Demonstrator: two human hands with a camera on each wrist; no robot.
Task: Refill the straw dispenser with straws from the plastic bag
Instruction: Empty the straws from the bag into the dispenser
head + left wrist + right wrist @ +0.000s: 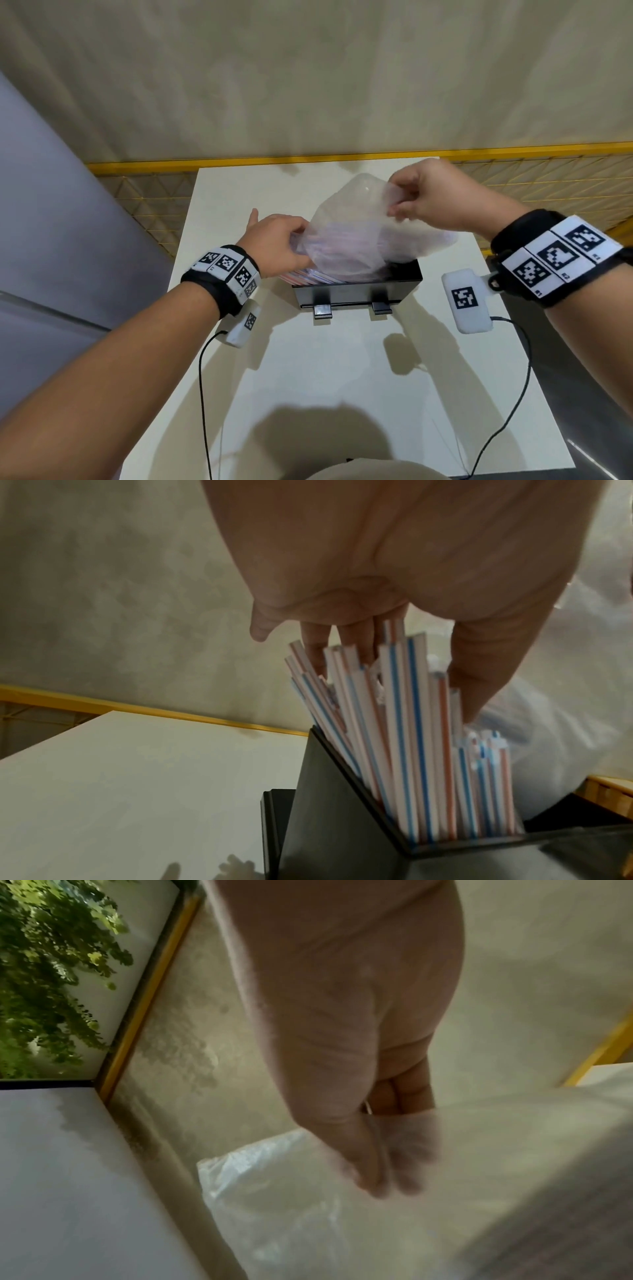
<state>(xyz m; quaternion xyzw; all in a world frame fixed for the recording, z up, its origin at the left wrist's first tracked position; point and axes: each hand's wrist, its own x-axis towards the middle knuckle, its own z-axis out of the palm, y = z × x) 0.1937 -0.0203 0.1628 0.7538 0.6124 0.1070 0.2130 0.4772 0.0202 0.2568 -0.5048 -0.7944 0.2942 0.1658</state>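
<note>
The black straw dispenser [356, 291] stands open-topped on the white table [325, 377]. A translucent plastic bag [359, 233] is tilted over it, mouth down. My right hand [399, 205] pinches the bag's raised closed end; the right wrist view shows its fingers [377, 1172] on the film of the bag [308, 1218]. At the dispenser's left end my left hand [294, 246] holds the ends of the striped straws [308, 275]. In the left wrist view the straws [404, 737] stand slanted in the dispenser [342, 831] between my fingers [315, 653] and thumb [479, 691], with the bag [565, 737] behind.
White marker packs on cables hang from both wrists, one [466, 301] just right of the dispenser. A yellow rail with mesh [239, 164] runs behind the table's far edge. A grey panel [51, 222] stands to the left.
</note>
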